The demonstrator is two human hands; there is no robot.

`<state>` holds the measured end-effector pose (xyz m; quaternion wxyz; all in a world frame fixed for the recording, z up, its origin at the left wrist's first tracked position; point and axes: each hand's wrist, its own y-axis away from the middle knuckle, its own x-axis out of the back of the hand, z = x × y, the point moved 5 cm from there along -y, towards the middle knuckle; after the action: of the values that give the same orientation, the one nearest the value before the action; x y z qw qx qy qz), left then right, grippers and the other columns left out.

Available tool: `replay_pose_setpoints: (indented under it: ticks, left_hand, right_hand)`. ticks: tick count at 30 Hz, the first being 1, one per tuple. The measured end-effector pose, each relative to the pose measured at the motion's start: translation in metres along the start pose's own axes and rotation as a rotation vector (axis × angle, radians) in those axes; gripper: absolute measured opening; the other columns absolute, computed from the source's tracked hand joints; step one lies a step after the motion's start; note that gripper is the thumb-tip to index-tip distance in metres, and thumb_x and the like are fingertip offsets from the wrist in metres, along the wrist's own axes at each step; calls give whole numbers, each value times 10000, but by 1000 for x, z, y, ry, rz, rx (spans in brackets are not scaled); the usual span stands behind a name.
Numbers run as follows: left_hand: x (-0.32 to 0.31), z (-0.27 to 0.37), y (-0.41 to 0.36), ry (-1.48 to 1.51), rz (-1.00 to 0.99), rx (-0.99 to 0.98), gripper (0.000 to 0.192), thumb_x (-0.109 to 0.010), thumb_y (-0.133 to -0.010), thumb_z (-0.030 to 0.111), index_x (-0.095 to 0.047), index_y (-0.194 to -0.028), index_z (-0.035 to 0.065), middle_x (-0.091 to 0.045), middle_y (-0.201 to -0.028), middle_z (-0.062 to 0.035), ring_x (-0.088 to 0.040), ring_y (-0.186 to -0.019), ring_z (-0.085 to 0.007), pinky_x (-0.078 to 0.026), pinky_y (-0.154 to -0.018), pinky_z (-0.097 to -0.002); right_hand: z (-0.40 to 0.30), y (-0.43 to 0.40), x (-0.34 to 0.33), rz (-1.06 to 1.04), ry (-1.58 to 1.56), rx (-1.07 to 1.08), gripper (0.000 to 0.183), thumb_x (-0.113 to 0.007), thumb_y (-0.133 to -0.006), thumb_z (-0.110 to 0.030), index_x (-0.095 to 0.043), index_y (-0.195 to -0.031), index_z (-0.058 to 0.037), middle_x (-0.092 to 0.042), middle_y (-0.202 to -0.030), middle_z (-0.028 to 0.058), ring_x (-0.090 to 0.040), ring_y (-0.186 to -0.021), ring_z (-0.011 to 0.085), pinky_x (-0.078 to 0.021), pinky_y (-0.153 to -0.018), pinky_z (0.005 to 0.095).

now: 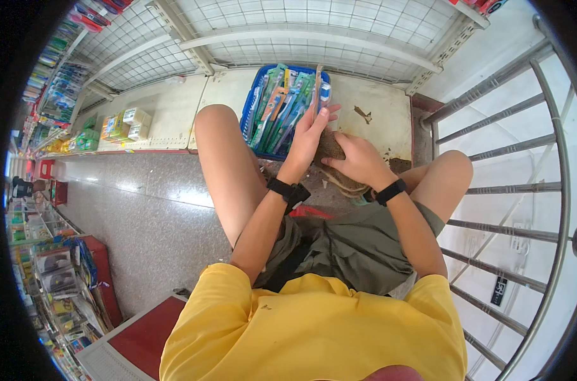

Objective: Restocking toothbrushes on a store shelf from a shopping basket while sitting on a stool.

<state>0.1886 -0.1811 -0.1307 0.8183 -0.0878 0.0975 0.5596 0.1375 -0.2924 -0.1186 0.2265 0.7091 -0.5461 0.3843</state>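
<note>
My left hand (307,138) holds a thin package (318,85), seen nearly edge-on, that looks like a toothbrush pack. It stands over the right side of a blue plastic basket (244,114). Packaged toothbrushes (279,105) fill the basket, mostly lying lengthwise. In my right hand (360,157) is a brown cloth (331,147), bunched under the thumb and fingers just right of my left hand. The cloth's lower folds hang towards the floor between my knees. Both wrists wear black bands.
The basket rests on a worn cream shelf base (374,109) bearing brown scraps (363,114). Wire mesh panels (307,52) rise behind it. At right stands a metal railing (512,233). Small yellow and white packs (126,124) sit further left. A red-topped platform (145,333) is behind me.
</note>
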Motion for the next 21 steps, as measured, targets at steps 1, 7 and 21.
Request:
replay_pose_setpoints:
  ticks: [1, 7, 21]
  left_hand:
    - [-1, 0, 0, -1, 0, 1, 536, -437, -980, 378, -409, -1351, -7, -553, -1270, -128, -525, -1132, -221, -404, -947, -336]
    - [-1, -3, -4, 19, -5, -43, 523, -426, -986, 392, -433, -1314, -16, -566, -1238, -131, -550, -1063, -217, -438, -912, -357]
    - [0, -12, -7, 41, -149, 123, 538, -329, -1008, 435, -484, -1283, -1, -568, -1207, -90, -538, -1078, -173, -408, -957, -306]
  right_hand:
    - [-1, 1, 2, 0, -1, -1, 496, -706, -769, -318, -532, -1083, 25, -612, -953, 228, -569, -897, 423, -458, -764, 465]
    - [0, 4, 8, 53, 21, 20, 546, -710, -757, -338, -533, -1158, -11, -627, -938, 237, -599, -855, 416, -478, -735, 478]
    - [0, 4, 25, 244, -69, 1, 504, -733, -742, -250, -561, -1141, 5, -624, -986, 185, -601, -903, 382, -492, -764, 419]
